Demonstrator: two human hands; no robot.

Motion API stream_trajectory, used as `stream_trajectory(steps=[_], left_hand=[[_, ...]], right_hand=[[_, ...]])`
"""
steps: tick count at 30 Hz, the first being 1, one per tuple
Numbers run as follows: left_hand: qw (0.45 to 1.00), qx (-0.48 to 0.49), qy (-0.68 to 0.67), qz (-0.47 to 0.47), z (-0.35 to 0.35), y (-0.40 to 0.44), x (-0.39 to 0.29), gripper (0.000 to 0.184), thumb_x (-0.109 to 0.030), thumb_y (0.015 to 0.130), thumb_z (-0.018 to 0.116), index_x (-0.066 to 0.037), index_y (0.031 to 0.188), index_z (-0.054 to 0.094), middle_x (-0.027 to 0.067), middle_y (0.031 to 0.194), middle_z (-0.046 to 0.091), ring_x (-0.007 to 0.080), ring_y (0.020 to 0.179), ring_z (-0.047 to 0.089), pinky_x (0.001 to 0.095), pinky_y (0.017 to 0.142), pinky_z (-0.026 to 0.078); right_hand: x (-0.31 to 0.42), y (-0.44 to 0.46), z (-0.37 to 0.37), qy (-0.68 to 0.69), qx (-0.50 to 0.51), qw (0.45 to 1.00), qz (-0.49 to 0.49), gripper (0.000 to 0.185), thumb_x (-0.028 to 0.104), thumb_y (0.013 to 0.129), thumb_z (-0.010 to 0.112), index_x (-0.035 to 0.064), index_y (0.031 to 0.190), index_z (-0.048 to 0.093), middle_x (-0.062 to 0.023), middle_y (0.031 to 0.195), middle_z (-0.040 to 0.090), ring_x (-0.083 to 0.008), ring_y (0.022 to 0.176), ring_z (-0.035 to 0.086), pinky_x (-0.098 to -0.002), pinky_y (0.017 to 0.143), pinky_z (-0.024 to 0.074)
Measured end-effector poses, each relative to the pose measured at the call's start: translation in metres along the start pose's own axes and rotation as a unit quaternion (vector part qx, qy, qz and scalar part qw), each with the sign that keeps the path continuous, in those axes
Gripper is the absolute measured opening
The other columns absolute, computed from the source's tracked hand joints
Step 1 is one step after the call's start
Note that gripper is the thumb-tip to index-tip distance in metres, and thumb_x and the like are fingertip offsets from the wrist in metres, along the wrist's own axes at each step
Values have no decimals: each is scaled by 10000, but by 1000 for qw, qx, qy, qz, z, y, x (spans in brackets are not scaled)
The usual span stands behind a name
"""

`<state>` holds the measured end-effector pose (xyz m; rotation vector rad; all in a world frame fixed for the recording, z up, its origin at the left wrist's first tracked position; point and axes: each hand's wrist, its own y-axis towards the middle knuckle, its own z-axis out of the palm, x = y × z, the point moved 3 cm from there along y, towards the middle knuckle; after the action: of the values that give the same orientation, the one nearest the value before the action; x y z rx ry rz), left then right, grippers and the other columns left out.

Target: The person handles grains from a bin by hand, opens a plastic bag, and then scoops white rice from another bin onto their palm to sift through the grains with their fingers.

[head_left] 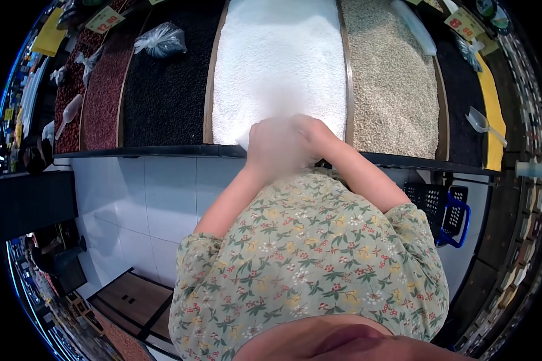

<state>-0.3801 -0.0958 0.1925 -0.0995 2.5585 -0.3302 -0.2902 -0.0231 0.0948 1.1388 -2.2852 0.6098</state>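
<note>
left hand [259, 144] and right hand [314, 133] are being held together, likely for steadiness, by white grains [277, 54]; blurred finger grip cannot be told

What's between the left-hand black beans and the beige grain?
In the head view, a bed of white grain lies there, with a wooden divider along each side.

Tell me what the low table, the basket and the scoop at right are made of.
Low table: wood or wood-look board, matte brown, in a dark, probably metal frame.
Basket: likely plastic, black, punched with holes.
Scoop: probably plastic, glossy and see-through.
</note>
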Motion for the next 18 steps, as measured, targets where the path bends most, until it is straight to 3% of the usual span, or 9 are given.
stream_trajectory(steps=[1,2,3,6,8,12,14,16,18], left_hand=[[1000,1,1,0,10,-1,7,139,-52,630,650,-54,753,584,106,1073,569,295,980,524,407,854,384],[981,-146,-44,120,22,-5,15,135,-38,635,650,-44,754,586,118,1083,564,284,979,529,391,848,399],[924,-289,-87,234,29,-12,24,132,-24,640,651,-33,755,589,130,1093,560,272,977,534,376,842,415],[893,-362,-120,237,36,-8,48,165,-5,666,655,-16,821,598,146,1087,555,249,950,546,348,820,447],[896,-355,-165,211,36,-6,56,205,-7,685,651,-14,885,605,145,1095,553,243,927,552,336,814,454],[889,-352,-219,193,37,-2,66,361,-37,727,652,-13,1083,595,152,1141,549,238,930,574,321,822,460],[898,-339,-235,153,38,-3,64,380,-46,730,651,-12,1104,593,154,1124,570,237,948,583,322,829,459],[904,-325,-252,113,32,-5,58,400,-56,733,649,-10,1126,591,156,1108,590,236,965,592,323,836,457],[976,-109,-188,26,31,-2,50,383,-75,732,642,-5,1106,601,155,1027,637,232,974,609,338,835,463]], right_hand=[[-12,-1,12,131,-23,991,-1,303,205,756,648,19,989,592,-142,1025,598,-269,919,602,-332,774,477],[-22,-3,20,260,-45,965,-1,322,214,757,655,38,1018,587,-123,1037,598,-254,948,594,-329,800,471],[-19,-4,15,260,-45,965,-1,322,214,757,655,38,1018,587,-123,1037,598,-254,948,594,-329,800,471],[-5,-8,2,143,31,988,-54,323,240,780,646,82,1055,585,-73,1049,594,-212,979,581,-320,845,457],[-2,-11,0,254,9,966,-49,300,265,808,619,102,1056,576,-50,1030,597,-177,956,582,-316,849,457],[10,-16,-4,246,-20,962,-115,311,257,820,610,92,1080,566,-51,1037,596,-161,950,577,-312,844,458],[-27,-2,26,526,49,847,58,337,188,816,623,90,1129,547,-61,1027,588,-157,941,567,-307,832,462],[-26,0,18,517,4,854,48,309,128,796,628,63,1083,534,-32,962,576,-120,889,554,-276,785,450],[-16,-2,5,507,-44,860,39,286,68,776,633,37,1037,520,-2,897,565,-82,837,540,-246,739,439]])
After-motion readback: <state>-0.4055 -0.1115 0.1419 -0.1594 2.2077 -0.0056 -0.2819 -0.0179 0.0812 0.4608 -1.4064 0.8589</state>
